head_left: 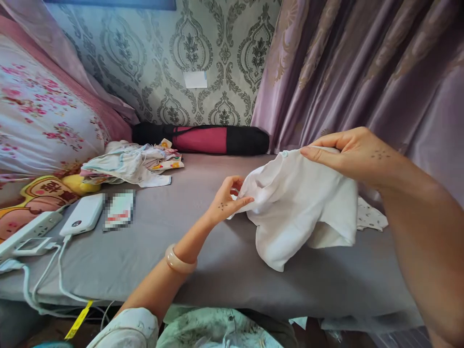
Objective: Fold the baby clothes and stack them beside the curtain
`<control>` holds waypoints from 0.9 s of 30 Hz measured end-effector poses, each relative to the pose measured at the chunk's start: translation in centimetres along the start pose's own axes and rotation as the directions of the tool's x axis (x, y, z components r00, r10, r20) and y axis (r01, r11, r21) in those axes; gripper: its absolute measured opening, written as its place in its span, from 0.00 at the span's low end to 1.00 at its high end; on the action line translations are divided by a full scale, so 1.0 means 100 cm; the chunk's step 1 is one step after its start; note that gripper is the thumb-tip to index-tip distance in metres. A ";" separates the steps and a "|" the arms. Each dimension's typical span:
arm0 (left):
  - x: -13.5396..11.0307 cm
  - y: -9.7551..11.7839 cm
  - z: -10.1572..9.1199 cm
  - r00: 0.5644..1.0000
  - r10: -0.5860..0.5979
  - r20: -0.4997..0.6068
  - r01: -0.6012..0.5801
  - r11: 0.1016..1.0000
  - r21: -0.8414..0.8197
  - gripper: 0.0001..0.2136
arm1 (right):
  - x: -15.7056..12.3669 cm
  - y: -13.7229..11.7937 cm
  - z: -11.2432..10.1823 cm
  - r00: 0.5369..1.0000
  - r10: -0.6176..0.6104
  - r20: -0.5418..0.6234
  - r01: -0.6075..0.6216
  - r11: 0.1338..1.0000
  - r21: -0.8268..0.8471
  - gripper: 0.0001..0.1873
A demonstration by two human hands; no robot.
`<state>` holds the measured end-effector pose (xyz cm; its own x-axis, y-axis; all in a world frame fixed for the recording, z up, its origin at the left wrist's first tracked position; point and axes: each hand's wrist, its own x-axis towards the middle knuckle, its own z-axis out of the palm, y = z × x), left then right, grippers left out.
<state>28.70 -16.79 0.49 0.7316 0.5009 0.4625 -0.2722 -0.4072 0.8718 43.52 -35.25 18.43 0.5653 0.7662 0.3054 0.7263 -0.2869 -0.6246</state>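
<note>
A small white garment [290, 198], possibly a baby's top, hangs between my two hands above the grey-covered surface. My left hand [228, 200] pinches its left edge between thumb and fingers. Higher up and to the right, my right hand [348, 154] grips the top edge near a small pale snap or button. The lower part of the cloth droops in loose folds. Behind it on the right lies a white cloth with small dark marks [371, 216], partly hidden by the garment.
A heap of folded clothes [134, 162] lies at the back left beside floral bedding [47, 106]. A power bank [83, 214], a power strip [32, 233] and cables sit at the left. A black and magenta roll bag [201, 140] rests along the wall; curtains [326, 72] hang right.
</note>
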 end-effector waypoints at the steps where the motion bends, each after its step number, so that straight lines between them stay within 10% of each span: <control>1: -0.002 -0.004 0.003 0.999 0.023 -0.037 -0.020 0.997 0.072 0.20 | -0.001 -0.001 -0.001 0.999 0.031 0.015 -0.031 0.999 -0.017 0.18; 10: 0.004 0.005 -0.019 0.963 0.192 -0.189 -0.101 0.907 0.410 0.06 | -0.002 0.013 -0.009 0.988 -0.147 -0.040 0.145 0.989 -0.038 0.17; 20: 0.011 0.080 -0.095 0.959 0.025 -0.281 -0.036 0.999 -0.032 0.05 | 0.001 0.014 0.010 0.972 -0.212 0.105 0.194 0.968 0.159 0.18; 27: 0.006 0.146 -0.129 0.993 -0.010 -0.120 0.024 0.993 0.113 0.08 | 0.009 -0.002 0.019 0.957 -0.284 0.051 0.273 0.949 0.160 0.21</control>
<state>17.14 -12.54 15.57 0.6539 0.5931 0.4697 -0.1827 -0.4787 0.8588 43.17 -33.41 17.50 0.3150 0.8442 0.4337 0.7807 0.0293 -0.6242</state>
